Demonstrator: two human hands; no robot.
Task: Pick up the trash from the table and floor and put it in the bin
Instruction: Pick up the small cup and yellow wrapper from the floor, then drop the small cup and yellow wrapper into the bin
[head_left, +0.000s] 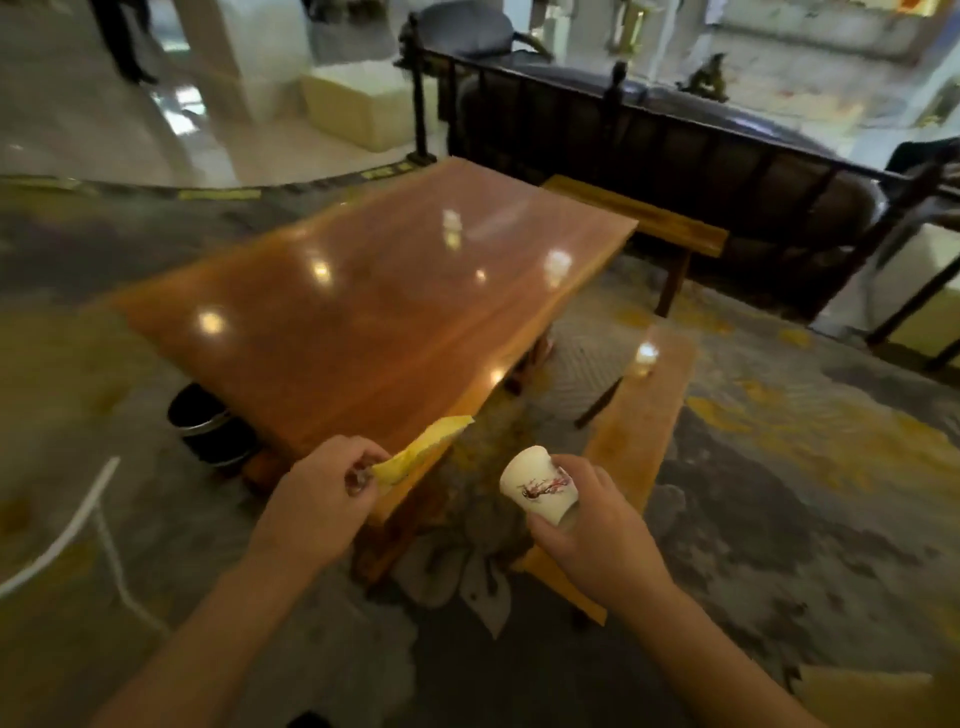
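Observation:
My left hand (317, 493) grips a yellow wrapper (423, 449) together with a small clear crumpled piece, held at the near corner of the glossy wooden table (363, 296). A white paper cup (537, 486) with a red print lies tilted in my right hand (597, 525), over the carpet between the table and a bench. The black bin (208, 423) stands on the floor under the table's near left edge, to the left of my left hand.
A long wooden bench (644, 421) runs along the table's right side, and a second bench (649, 218) stands behind it. A dark railing (675, 119) and sofa close off the far right. Patterned carpet (779, 493) covers the floor. A white wire chair frame (88, 525) is at left.

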